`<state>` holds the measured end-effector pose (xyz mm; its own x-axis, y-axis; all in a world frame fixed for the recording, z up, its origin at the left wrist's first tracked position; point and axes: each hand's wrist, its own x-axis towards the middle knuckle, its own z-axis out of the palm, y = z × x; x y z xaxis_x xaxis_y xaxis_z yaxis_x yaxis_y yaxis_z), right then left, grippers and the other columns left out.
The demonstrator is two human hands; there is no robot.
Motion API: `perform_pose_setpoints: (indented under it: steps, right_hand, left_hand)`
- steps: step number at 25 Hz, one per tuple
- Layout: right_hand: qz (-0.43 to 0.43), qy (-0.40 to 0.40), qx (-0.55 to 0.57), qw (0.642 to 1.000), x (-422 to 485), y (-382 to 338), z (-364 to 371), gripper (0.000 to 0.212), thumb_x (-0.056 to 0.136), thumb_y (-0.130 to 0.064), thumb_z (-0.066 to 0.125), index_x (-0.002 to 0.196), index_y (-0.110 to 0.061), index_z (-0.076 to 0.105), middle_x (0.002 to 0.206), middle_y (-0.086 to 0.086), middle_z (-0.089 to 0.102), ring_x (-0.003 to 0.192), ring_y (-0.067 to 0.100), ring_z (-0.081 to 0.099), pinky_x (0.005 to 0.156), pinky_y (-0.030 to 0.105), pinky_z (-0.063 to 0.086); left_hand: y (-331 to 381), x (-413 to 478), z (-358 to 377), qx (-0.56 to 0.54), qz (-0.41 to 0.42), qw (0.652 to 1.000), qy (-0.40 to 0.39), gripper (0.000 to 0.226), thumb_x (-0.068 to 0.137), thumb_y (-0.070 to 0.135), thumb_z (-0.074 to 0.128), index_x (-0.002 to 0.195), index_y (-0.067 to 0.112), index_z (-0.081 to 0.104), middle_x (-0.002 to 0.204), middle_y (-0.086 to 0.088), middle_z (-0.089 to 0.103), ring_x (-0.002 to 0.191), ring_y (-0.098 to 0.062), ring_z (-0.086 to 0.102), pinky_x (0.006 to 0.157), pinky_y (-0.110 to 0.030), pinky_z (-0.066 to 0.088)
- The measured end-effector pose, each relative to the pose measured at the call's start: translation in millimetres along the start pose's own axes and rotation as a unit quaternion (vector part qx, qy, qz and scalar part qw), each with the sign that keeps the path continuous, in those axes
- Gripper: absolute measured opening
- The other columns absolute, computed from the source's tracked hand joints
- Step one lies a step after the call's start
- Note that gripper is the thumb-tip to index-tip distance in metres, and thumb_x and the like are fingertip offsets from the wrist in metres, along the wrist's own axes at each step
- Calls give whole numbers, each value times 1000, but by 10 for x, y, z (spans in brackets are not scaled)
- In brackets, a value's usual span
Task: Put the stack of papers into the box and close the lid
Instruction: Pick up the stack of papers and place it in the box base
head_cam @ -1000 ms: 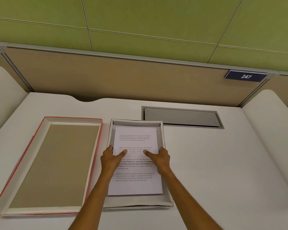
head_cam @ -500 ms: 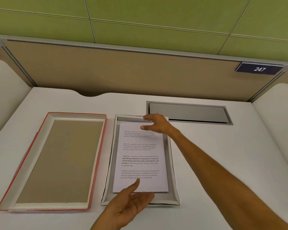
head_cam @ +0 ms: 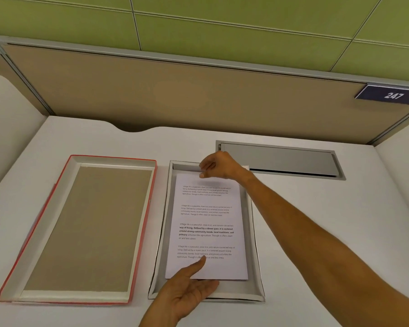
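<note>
White printed paper stack (head_cam: pixel 208 230): lies flat inside shallow white cardboard box (head_cam: pixel 255 256) on white desk (head_cam: pixel 316 220). Red-edged lid (head_cam: pixel 81 230): upturned, just left. Left hand (head_cam: pixel 189 289): spread at stack's near edge. Right hand (head_cam: pixel 219 165): fingers curled at far edge.

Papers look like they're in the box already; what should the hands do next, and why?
Probably let go of the papers and reach for the red-edged lid. The sheets lie flat inside the box, the right hand at their far edge and the left hand at the near edge, while the lid lies open-side up beside the box.
</note>
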<state>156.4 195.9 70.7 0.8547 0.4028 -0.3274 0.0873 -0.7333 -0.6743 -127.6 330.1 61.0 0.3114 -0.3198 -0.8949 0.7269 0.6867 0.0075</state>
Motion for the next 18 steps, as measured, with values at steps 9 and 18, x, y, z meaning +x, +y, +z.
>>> perform_pose_setpoints:
  steps: [9,18]
  right_hand:
    - [30,-55,-50,997,0,226,180,70,71,-31,86,131,-7,59,133,10,63,121,26,60,109,37,45]
    - [34,-24,-53,998,-22,267,257,72,70,-37,86,131,-11,60,134,7,63,121,24,59,107,34,44]
  left_hand:
    - [35,128,-58,-13,-4,1000,9,54,76,5,78,125,9,57,116,-35,66,110,-51,63,95,-63,50]
    - [35,175,-102,-4,-8,1000,-12,55,81,-6,69,131,8,53,125,-39,58,117,-56,55,104,-64,42]
